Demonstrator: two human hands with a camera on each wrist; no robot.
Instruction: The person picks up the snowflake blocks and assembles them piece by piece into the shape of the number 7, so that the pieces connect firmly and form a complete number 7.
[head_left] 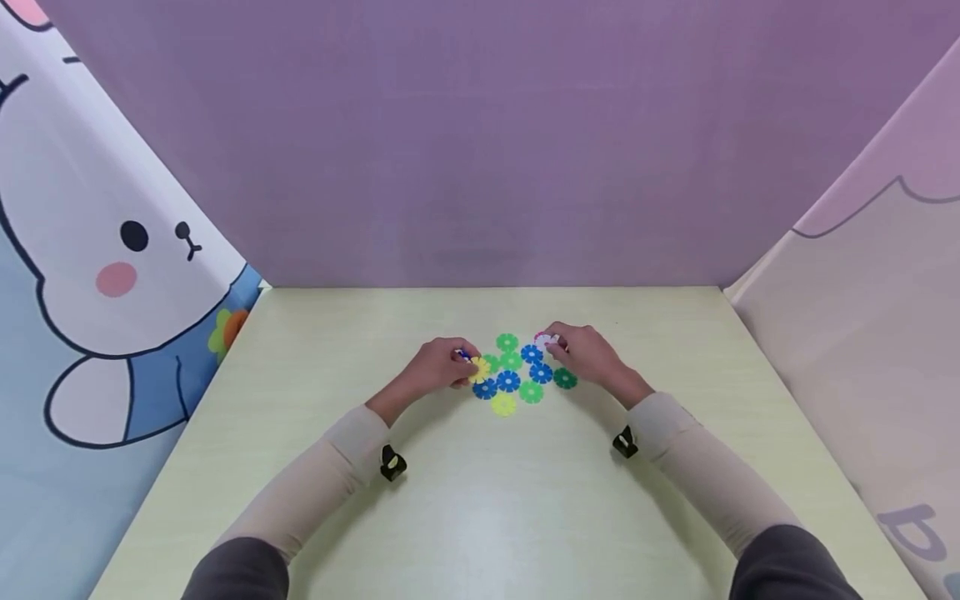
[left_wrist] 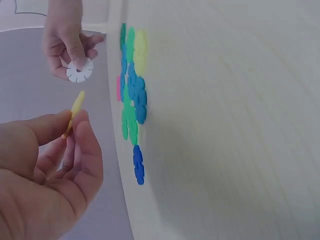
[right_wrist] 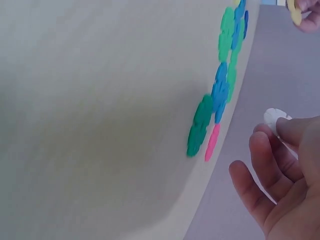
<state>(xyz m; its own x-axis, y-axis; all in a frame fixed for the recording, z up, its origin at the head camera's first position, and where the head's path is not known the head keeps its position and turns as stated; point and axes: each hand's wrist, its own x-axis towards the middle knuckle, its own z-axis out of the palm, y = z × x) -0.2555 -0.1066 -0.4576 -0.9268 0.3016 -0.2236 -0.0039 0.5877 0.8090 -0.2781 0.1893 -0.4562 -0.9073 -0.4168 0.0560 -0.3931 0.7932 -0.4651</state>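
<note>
Left hand [head_left: 435,365] pinches a yellow disc [head_left: 480,370]; right hand [head_left: 590,352] pinches a white disc [left_wrist: 80,76]. Other discs [head_left: 508,381] lie on the table [head_left: 480,500], mostly between them. All appear light and stiff, best held by the rim.

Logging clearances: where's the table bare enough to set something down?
The table is bare between the sleeves, nearer than the loose yellow disc, and from the disc cluster back to the purple backdrop. Crowded: that cluster, between left hand and right hand.

yellow disc [left_wrist: 78,102], white disc [left_wrist: 80,76], pink disc [right_wrist: 212,143], dark green disc [head_left: 566,378], purple backdrop [head_left: 480,150], cartoon-print cloth [head_left: 90,292]
</note>
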